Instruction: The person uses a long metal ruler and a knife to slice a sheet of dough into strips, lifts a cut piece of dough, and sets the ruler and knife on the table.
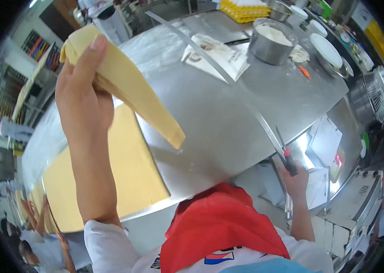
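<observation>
A long folded strip of pale yellow dough hangs from my left hand, which is raised over the metal table, thumb on top and fingers wrapped beneath. Its lower end dangles above bare metal. Below my left forearm lies a large flat sheet of the same dough. My right hand, past the table's front edge at the right, is closed on the dark handle of a long knife. A long metal ruler slants across the table, its near end by the knife handle.
Printed papers, a metal pot of white powder, an orange-red object and a white bowl stand toward the back right. Yellow egg trays are behind. Another person works with dough at the lower left.
</observation>
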Demonstrator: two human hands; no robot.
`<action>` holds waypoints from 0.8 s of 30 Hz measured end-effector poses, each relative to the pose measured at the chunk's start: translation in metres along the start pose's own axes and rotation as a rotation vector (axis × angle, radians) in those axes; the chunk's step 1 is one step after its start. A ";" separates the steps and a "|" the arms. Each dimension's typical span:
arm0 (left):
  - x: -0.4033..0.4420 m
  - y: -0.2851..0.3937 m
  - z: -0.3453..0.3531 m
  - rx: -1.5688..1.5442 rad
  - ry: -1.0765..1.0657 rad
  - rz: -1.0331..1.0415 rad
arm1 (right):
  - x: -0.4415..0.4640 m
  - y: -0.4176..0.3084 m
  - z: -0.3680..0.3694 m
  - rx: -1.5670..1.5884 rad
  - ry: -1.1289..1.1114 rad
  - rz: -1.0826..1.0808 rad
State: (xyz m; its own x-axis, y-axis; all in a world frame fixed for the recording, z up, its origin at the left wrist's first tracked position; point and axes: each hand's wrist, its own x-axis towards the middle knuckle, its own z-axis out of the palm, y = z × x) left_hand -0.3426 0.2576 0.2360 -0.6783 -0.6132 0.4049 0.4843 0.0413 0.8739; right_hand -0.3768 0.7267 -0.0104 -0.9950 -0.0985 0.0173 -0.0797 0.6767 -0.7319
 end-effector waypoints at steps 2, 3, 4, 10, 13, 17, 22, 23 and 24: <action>0.056 -0.016 0.033 -0.007 -0.068 0.056 | 0.017 0.025 -0.012 0.034 0.046 0.016; 0.090 -0.029 0.045 -0.002 -0.103 0.067 | 0.024 0.031 -0.018 0.021 0.105 0.014; 0.126 -0.044 0.058 0.002 -0.137 0.077 | 0.030 0.036 -0.024 0.007 0.164 0.013; 0.319 -0.132 0.155 0.240 -0.301 0.053 | 0.045 0.067 -0.058 0.001 0.274 0.105; 0.381 -0.184 0.192 0.307 -0.322 0.124 | 0.037 0.080 -0.061 0.116 0.267 0.229; 0.403 -0.294 0.192 1.474 -0.802 0.495 | 0.022 0.093 -0.060 -0.058 0.269 0.184; 0.255 -0.358 0.149 1.411 -0.823 0.146 | 0.020 0.108 -0.050 -0.024 0.232 0.135; 0.241 -0.393 0.113 1.316 -0.774 0.143 | 0.025 0.107 -0.048 0.011 0.199 0.145; 0.201 -0.365 0.112 1.312 -0.719 -0.151 | 0.031 0.111 -0.044 0.014 0.191 0.125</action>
State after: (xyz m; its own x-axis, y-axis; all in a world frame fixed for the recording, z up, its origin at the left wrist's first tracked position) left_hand -0.7176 0.2079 0.0284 -0.9827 -0.1850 -0.0069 -0.1741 0.9110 0.3740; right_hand -0.4194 0.8312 -0.0614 -0.9905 0.1266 0.0536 0.0446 0.6647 -0.7458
